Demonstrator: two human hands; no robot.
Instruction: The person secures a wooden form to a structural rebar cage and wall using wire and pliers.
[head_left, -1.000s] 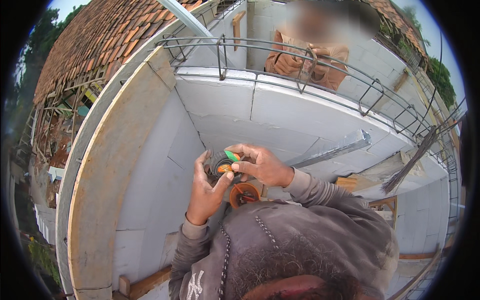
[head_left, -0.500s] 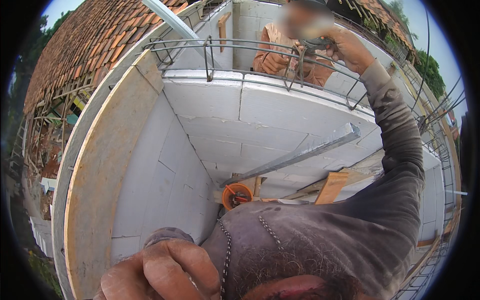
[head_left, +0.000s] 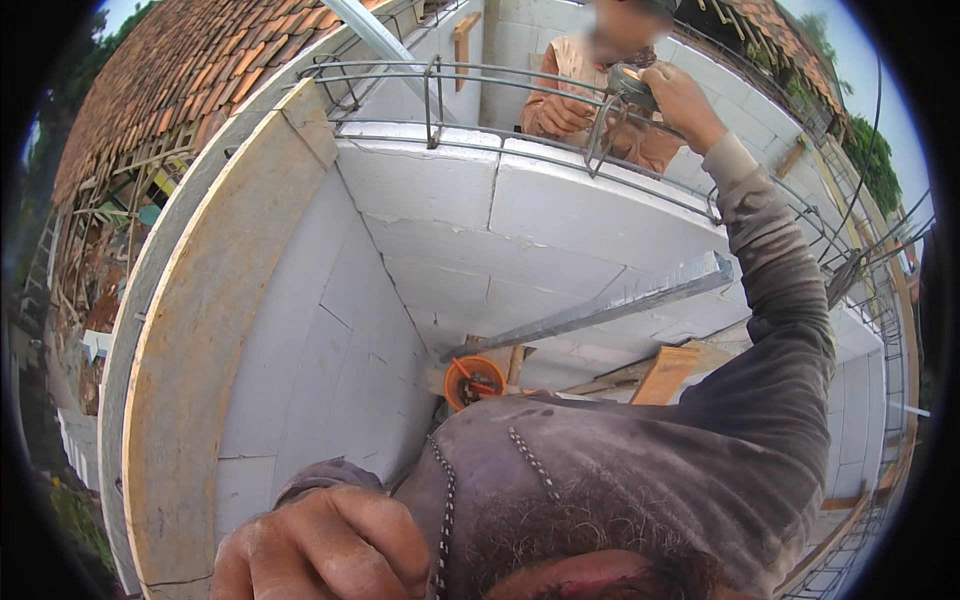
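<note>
My right arm reaches up to the rebar cage (head_left: 385, 70) over the white block wall (head_left: 420, 190). My right hand (head_left: 688, 108) is closed round a dark hand tool (head_left: 630, 88) with a rounded end and an orange patch, its exact kind unclear. The tool is at a steel stirrup (head_left: 597, 140) of the cage. Low in the view, my left hand (head_left: 325, 545) has its fingers curled; whatever it may hold is hidden. Across the wall a co-worker (head_left: 570, 70) has a hand (head_left: 562, 115) close to the cage.
A wooden formwork board (head_left: 200, 330) runs along the left wall. A metal channel (head_left: 610, 305) leans out from the corner, near an orange bucket (head_left: 474, 383) with tools inside. A wooden plank (head_left: 665, 375) slants below. Tiled roofing (head_left: 190, 90) rises beyond the left wall.
The view has shifted slightly. My right hand and the tool have turned, so the tool's rounded end now shows. My left hand stays curled low down, a little further right.
</note>
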